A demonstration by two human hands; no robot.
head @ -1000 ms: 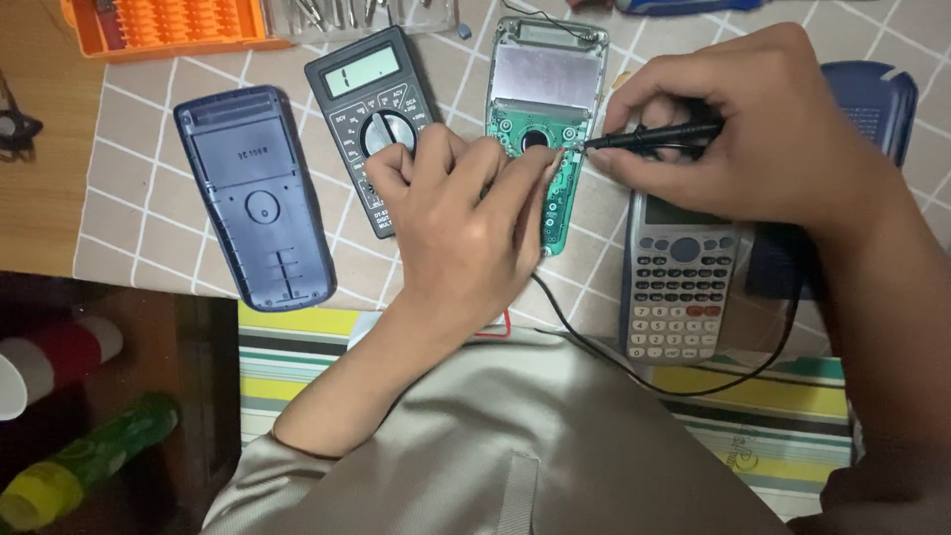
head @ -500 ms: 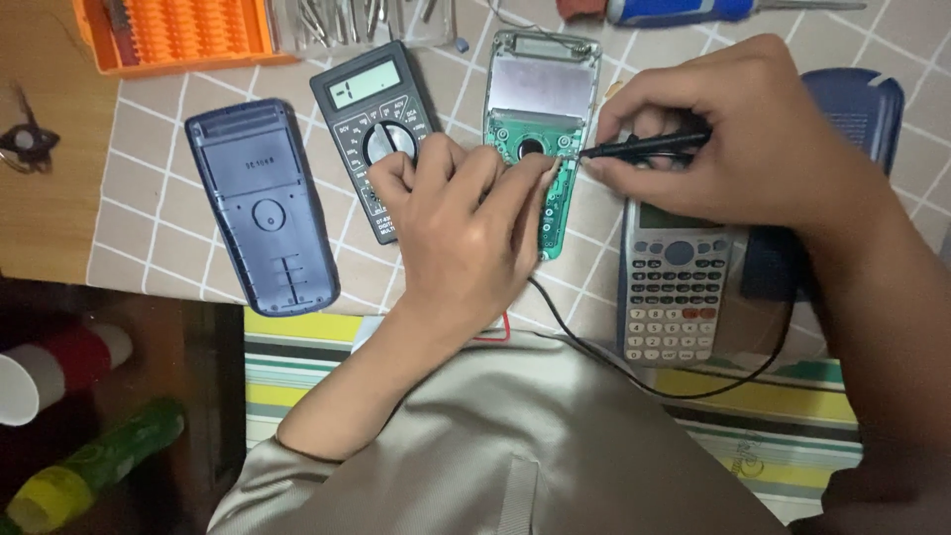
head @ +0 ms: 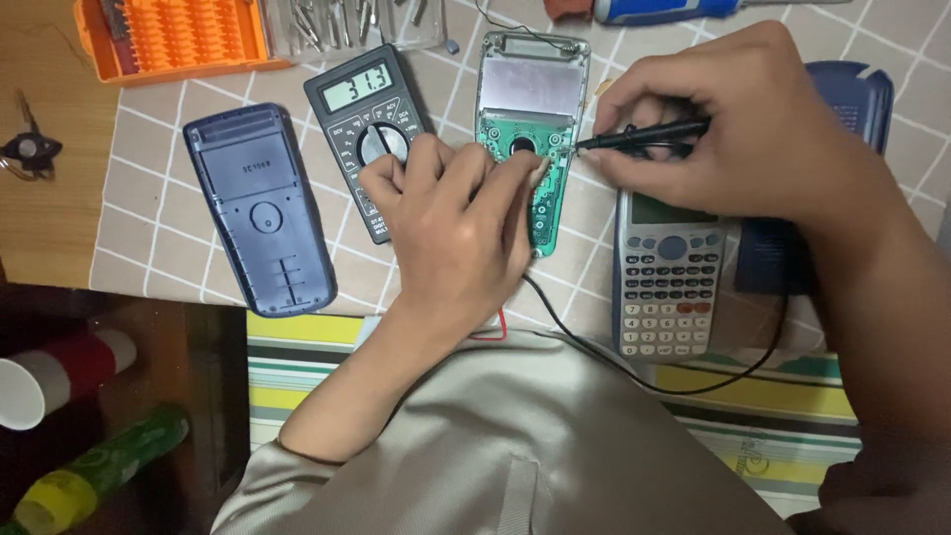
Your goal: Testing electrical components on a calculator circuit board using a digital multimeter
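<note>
Head view: a black probe (head: pixel 644 136) is pinched in the right hand (head: pixel 733 129), tip on the green circuit board (head: pixel 525 149); the left hand (head: pixel 461 223) is rested curled beside it, whether anything is held cannot be told.

Camera view: shifted slightly, so that the orange bit case (head: pixel 168 38), the dark multimeter (head: pixel 369 124) and the opened calculator board (head: pixel 527 129) sit a little nearer the top edge than a second ago, and more of the wooden surface (head: pixel 45 218) shows at left. Left hand (head: pixel 461 223): fingers eased a little along the green board, otherwise little shifted against the things beneath it. Right hand (head: pixel 738 129): the black probe (head: pixel 642 137) it pinches lies a touch more level, tip at the board's right edge as before.
</note>
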